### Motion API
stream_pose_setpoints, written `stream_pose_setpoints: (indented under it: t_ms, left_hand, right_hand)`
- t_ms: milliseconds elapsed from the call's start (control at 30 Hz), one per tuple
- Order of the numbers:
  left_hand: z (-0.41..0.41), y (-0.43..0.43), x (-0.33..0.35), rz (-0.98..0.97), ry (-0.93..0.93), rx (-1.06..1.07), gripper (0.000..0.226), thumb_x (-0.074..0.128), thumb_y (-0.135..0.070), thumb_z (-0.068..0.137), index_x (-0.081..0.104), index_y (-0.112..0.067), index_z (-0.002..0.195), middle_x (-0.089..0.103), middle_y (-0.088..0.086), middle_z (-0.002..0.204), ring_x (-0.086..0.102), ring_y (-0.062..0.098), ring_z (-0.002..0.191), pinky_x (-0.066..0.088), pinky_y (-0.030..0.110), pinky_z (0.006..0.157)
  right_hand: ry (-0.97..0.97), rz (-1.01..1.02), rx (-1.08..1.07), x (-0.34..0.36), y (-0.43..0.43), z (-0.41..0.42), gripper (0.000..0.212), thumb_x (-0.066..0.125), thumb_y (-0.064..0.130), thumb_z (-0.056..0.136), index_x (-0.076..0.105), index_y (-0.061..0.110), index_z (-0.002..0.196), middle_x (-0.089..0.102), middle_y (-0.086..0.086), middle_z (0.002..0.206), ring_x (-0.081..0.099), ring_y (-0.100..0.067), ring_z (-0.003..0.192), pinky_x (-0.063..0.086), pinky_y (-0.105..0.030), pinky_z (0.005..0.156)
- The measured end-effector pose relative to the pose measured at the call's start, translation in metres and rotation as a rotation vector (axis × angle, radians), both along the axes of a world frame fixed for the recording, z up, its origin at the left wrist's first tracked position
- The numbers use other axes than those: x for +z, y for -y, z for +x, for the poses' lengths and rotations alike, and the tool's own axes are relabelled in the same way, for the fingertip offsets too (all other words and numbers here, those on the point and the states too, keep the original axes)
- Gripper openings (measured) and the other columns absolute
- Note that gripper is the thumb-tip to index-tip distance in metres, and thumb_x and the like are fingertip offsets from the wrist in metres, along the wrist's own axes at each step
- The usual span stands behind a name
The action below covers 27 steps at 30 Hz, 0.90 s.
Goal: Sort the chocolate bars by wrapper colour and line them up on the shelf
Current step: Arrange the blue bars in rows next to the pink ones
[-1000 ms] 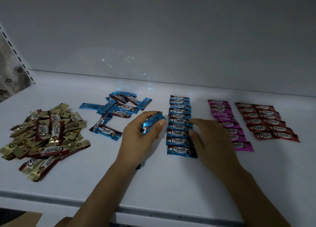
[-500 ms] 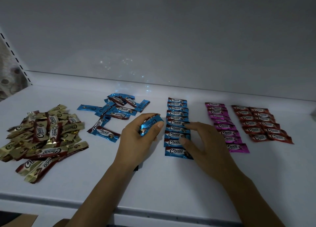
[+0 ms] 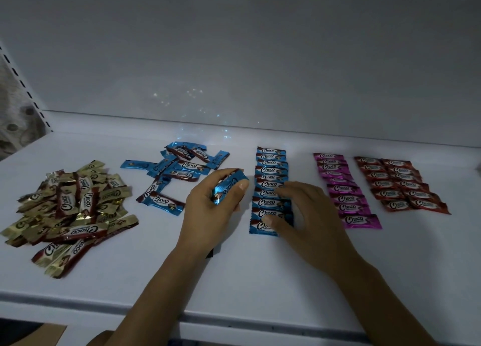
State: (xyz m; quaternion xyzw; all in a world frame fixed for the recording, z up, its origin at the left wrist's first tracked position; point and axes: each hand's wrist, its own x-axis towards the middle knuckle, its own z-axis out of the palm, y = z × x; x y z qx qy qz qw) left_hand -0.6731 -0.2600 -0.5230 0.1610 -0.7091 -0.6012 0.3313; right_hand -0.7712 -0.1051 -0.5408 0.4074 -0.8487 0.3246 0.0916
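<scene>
On the white shelf (image 3: 234, 272), my left hand (image 3: 208, 210) grips a small bunch of blue-wrapped chocolate bars (image 3: 229, 188). My right hand (image 3: 309, 220) lies with spread fingers on the near end of a neat column of blue bars (image 3: 269, 179); the thumb touches the nearest one. A loose heap of blue bars (image 3: 179, 171) lies to the left of my left hand. Further left is a jumbled pile of gold bars (image 3: 73, 207). Right of the blue column runs a pink column (image 3: 343, 189), then two red columns (image 3: 398, 184).
The shelf's back wall (image 3: 234, 59) rises just behind the rows. A slotted upright (image 3: 23, 85) stands at the far left. The shelf's front edge (image 3: 234, 322) runs across the bottom, with brown cardboard (image 3: 39, 335) below it at the left.
My right hand has slid left and nearer along the blue column, its thumb now on the nearest bar. My left hand keeps its hold on the blue bars, almost still.
</scene>
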Motion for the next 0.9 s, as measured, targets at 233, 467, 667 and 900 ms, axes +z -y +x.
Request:
stream_pose_setpoints:
  t_ms: [233,467,667,900]
  left_hand:
    - [-0.018,-0.037,0.023,0.602,-0.180,-0.066,0.016,0.055,-0.016,0.095,0.063,-0.006,0.105,0.062,-0.007,0.058,0.057,0.003,0.047,0.045,0.015,0.044]
    - [-0.019,-0.032,0.020,0.891,-0.197,-0.030,0.031,0.058,-0.042,0.083,0.066,-0.024,0.107,0.048,-0.004,0.061,0.033,0.005,0.042,0.030,0.015,0.036]
    - [-0.020,-0.030,0.021,1.088,-0.312,-0.045,0.023,0.063,-0.039,0.080,0.066,-0.024,0.096,0.046,-0.007,0.056,0.030,0.003,0.037,0.027,0.015,0.034]
    - [-0.006,-0.028,0.022,0.632,-0.171,0.117,0.015,0.057,-0.025,0.094,0.061,-0.012,0.099,0.049,-0.004,0.060,0.047,0.005,0.046,0.042,0.015,0.041]
  right_hand:
    - [-0.242,-0.160,0.214,0.014,0.019,0.038,0.044,0.049,0.067,0.081,0.053,0.023,0.077,0.056,0.014,0.065,0.047,-0.001,0.060,0.039,-0.020,0.066]
    - [-0.231,-0.214,0.339,0.009,0.014,0.044,0.037,0.045,0.056,0.091,0.051,0.024,0.109,0.061,0.014,0.089,0.051,0.005,0.081,0.042,-0.006,0.074]
    - [-0.305,-0.261,0.321,0.004,0.012,0.038,0.026,0.046,0.039,0.097,0.060,0.017,0.099,0.065,0.005,0.084,0.056,0.000,0.075,0.050,-0.015,0.067]
    - [0.159,-0.410,0.184,0.027,0.002,0.044,0.018,0.051,0.035,0.092,0.063,0.023,0.088,0.065,0.017,0.072,0.062,0.002,0.064,0.046,-0.008,0.054]
